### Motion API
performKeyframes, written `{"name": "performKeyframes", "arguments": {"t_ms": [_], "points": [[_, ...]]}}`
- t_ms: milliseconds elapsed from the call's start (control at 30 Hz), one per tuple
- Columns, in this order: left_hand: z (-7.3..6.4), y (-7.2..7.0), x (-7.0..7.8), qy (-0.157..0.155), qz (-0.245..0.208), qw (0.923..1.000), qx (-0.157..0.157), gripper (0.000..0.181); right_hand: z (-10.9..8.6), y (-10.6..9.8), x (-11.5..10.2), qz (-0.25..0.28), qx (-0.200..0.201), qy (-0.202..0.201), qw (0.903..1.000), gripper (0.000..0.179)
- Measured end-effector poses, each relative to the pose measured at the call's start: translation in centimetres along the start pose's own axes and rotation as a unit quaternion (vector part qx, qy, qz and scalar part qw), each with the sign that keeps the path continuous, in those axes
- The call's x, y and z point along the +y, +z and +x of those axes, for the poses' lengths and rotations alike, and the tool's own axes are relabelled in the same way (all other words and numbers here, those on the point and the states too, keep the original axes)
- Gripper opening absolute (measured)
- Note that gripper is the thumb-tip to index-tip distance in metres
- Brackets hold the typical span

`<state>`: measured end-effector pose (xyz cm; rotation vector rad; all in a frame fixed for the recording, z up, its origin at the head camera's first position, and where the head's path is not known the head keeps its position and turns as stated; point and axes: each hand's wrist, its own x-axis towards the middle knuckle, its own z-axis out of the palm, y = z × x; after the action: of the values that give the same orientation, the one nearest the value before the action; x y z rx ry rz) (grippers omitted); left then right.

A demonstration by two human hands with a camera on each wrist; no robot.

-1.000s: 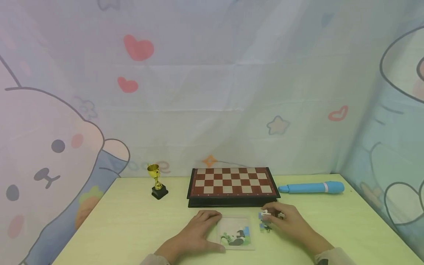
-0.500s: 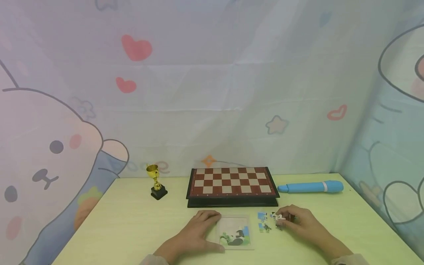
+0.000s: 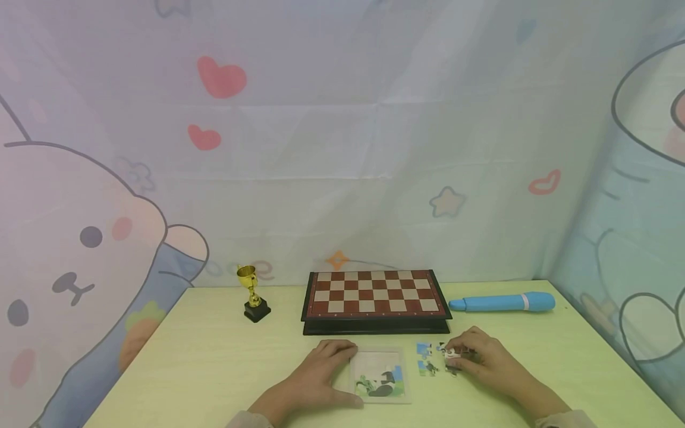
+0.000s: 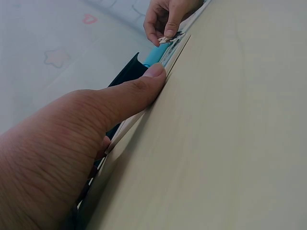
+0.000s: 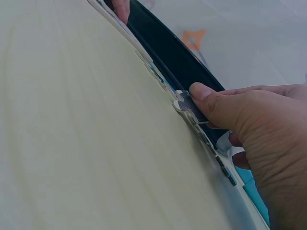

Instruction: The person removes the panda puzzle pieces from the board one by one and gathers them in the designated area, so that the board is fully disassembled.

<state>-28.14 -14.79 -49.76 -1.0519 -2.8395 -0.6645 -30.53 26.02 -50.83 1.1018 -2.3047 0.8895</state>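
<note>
My left hand [image 3: 323, 375] holds a square puzzle tray [image 3: 407, 374] by its left side, thumb at the near corner and fingertips at the far one. Joined pieces [image 3: 381, 389] with a panda picture fill the lower part of the tray. Between thumb and fingertips my right hand [image 3: 489, 364] pinches a black-and-white jigsaw piece [image 5: 186, 101], held low over other pieces beside the tray. Two loose pieces, a blue one [image 3: 423, 349] and a blue-green one [image 3: 426, 368], lie between tray and right hand. The right fingers partly cover the pieces under them.
A chessboard box [image 3: 377, 297] stands behind the tray. To its right lies a blue pen-shaped toy [image 3: 503, 302]. At the back left is a small gold trophy cup [image 3: 254, 294] on a black base. A printed cloth [image 3: 332, 148] hangs behind the table.
The right hand has moved right, from over the left-hand loose pieces to the ones farther right, uncovering the two left ones. The left hand and tray keep their place.
</note>
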Motion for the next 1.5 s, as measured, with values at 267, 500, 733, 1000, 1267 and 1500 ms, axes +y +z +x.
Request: {"name": "performKeyframes", "arguments": {"t_ms": [267,500,733,1000,1267,1500], "points": [[0.12,0.22,-0.06,-0.002,0.001,1.0,0.001,0.099,0.26,0.11,-0.02,0.0,0.009,-0.03,0.9995,0.032],[0.09,0.16,-0.11,0.004,0.004,1.0,0.004,0.099,0.25,0.12,0.1,0.002,0.009,-0.044,0.999,0.033],[0.17,0.2,-0.21,-0.002,0.002,1.0,0.001,0.099,0.29,0.1,0.13,-0.018,0.009,-0.051,0.9985,0.03],[0.2,0.11,-0.12,-0.004,0.001,1.0,-0.003,0.099,0.38,0.1,0.32,-0.033,0.015,-0.063,0.9973,0.032],[0.03,-0.07,0.11,0.001,0.005,1.0,0.0,0.098,0.29,0.19,0.62,-0.041,0.02,-0.068,0.9967,0.034],[0.11,0.0,0.02,0.001,0.008,1.0,0.0,0.098,0.22,0.16,0.79,-0.047,0.017,-0.071,0.9963,0.034]]}}
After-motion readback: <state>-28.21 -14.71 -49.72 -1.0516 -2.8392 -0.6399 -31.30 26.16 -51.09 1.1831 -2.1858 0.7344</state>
